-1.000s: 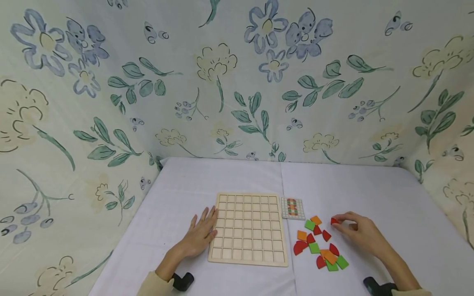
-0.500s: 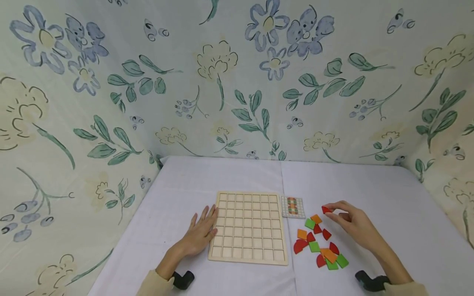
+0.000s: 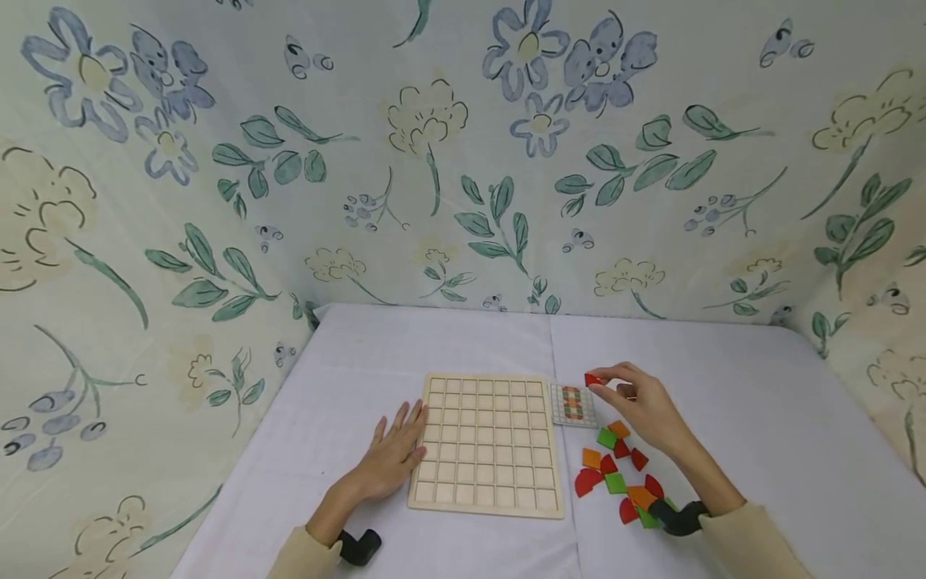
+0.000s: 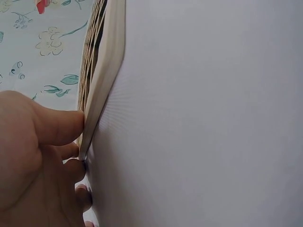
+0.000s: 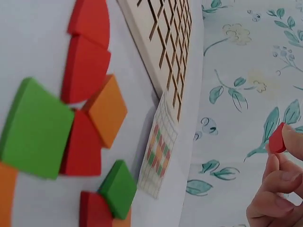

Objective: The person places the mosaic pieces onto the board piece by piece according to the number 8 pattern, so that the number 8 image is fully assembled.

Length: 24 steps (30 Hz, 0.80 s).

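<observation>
Here, red piece (image 3: 592,379), pinched in right hand (image 3: 641,400)

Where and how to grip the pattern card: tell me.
I'd pinch the pattern card by its right edge, coming from the right: its left edge lies close beside the wooden board, likely leaving little finger room, while the right edge stands free.

White tablecloth (image 3: 694,366): bore a front-to-back line (image 3: 552,342). Floral fabric (image 3: 448,241): hung behind the tablecloth and at its left and right; carried blue flowers (image 3: 526,44), yellowish blossoms (image 3: 427,117), green leaves (image 3: 473,223).
</observation>
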Available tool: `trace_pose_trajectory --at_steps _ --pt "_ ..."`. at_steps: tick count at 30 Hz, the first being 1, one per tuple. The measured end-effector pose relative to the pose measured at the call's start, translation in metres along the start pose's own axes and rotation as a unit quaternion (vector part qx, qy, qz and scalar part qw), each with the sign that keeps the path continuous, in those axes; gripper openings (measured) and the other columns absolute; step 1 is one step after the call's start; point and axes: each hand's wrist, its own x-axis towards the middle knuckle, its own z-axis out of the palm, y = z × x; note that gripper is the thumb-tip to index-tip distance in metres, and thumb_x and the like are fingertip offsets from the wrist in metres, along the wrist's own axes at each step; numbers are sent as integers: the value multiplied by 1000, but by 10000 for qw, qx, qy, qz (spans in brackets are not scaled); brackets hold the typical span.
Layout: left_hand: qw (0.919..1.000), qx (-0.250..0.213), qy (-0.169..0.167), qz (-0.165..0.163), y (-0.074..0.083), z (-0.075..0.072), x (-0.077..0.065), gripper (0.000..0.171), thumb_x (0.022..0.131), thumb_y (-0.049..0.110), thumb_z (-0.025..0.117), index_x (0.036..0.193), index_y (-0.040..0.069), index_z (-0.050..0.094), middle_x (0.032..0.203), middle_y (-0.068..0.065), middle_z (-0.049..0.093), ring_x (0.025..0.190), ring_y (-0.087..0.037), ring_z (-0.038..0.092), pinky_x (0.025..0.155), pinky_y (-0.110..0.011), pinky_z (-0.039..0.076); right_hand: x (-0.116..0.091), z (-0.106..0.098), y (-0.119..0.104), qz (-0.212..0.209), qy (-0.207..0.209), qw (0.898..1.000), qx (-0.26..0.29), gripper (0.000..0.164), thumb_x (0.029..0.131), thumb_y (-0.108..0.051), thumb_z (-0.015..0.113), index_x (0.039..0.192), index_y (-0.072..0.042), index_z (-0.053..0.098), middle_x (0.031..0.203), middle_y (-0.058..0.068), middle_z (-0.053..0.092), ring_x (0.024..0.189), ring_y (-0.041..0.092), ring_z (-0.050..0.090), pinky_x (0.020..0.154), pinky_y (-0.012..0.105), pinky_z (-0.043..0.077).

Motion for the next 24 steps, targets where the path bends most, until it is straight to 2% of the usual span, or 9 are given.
trace_pose_trajectory --at_steps 5,11,17,24 --pt "10000 27 -20 -1 0 0 0 64 111 20 43 165 1 15 174 -16 9 163 -40 1 126 -68 -4 18 22 -19 45 -141 9998 140 33 98 -28 73 125 -10 73 104 9 62 60 12 43 48 22 35" --pt "9999 -56 9 86 -2 0 -1 64 110 18 44 164 0 16 174 -19 10 162 -43 1 126 -68 -5 34 52 -37 38 -197 9987 473 30 96 -25 75 120 -7 74 86 6 52 52 7 36 44 20 30" --pt "9998 -83 37 189 -4 1 -1 63 110 18 43 164 -2 17 173 -21 10 161 -45 2 125 -70 -5 44 75 -46 456 18 9967 669 31 96 -29 76 119 -7 75 86 4 53 56 6 40 50 20 30" --pt "9999 98 -56 71 -4 -1 -1 64 111 21 42 165 2 14 175 -16 8 163 -40 0 127 -67 -4 48 81 -47 705 203 9933 890 31 97 -31 75 119 -10 75 87 4 52 52 6 34 47 20 27"
